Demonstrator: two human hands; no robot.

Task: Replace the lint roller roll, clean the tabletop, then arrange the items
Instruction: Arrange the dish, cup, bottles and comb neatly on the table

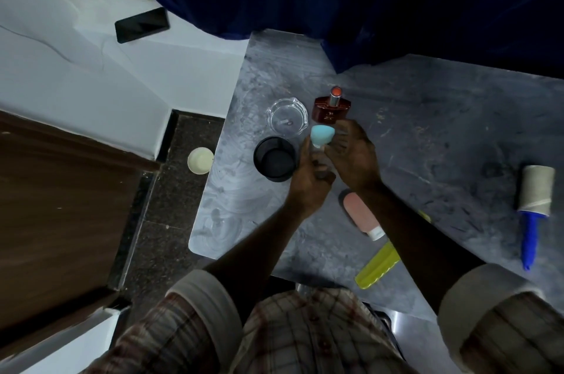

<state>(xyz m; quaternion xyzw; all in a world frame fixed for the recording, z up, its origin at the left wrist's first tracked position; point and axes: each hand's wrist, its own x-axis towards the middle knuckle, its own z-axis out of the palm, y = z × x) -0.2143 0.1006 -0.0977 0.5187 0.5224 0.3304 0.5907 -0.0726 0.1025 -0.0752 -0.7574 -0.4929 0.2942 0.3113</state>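
Grey surface (427, 135), lint roller (532, 206) lying far right, untouched. Arranging step: both hands, left hand (308, 181) and right hand (351, 154), closed around blue sponge applicator (320, 135). Next, probably: set it beside black cup (276, 158).

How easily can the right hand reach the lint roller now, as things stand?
Probably yes, but not at once. The right hand is busy with the left hand on a light blue item. The lint roller lies alone on the table, farther right, with nothing between.
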